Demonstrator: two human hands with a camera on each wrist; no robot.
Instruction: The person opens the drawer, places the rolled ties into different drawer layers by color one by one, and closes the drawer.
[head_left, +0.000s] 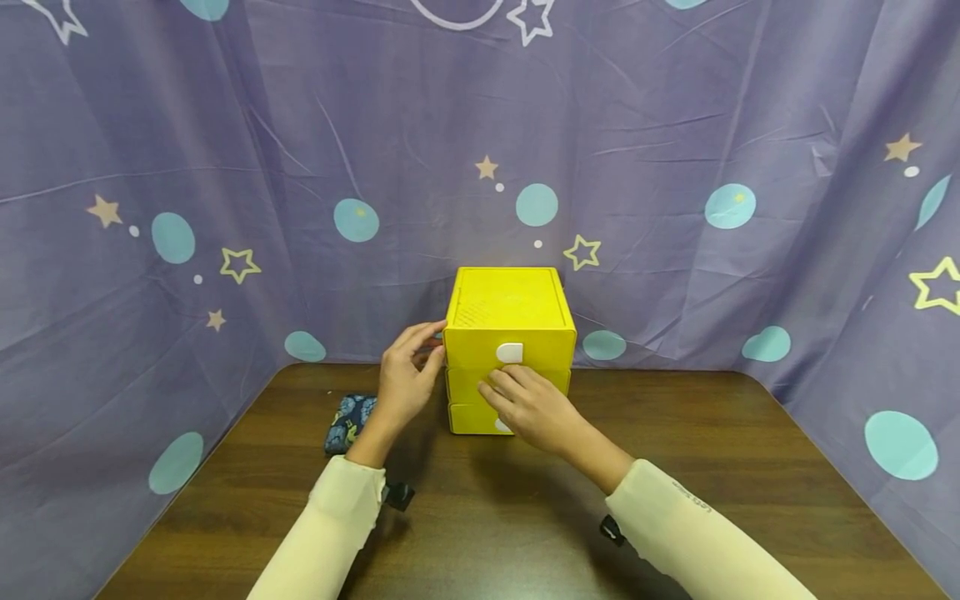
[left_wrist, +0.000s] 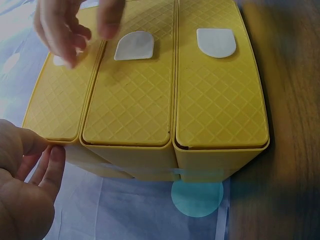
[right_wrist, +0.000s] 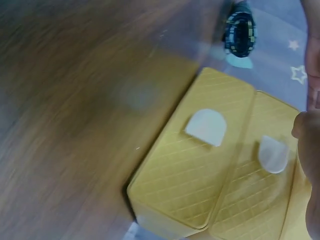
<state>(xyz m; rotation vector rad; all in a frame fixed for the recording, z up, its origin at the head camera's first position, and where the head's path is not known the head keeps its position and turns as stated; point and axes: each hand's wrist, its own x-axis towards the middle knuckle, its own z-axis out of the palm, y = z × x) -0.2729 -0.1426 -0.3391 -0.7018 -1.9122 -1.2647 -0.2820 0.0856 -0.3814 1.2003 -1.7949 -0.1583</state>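
Near the left edge of the brown wooden worktop [head_left: 720,425], a dark blue patterned bundle [head_left: 347,423] is partly hidden by an arm. The right hand [head_left: 534,408], loosely bent and seeming to hold nothing, is in front of the yellow plastic three-drawer box [head_left: 512,332], close to the back edge. The top drawer's white rounded tab [head_left: 510,353] is just above this nearer hand; drawer fronts are long sideways. The left hand [head_left: 407,375], fingers relaxed, touches the box's left front edge. From the head view, the middle tab [left_wrist: 134,46] is hidden; the right fingers blur in the left wrist view.
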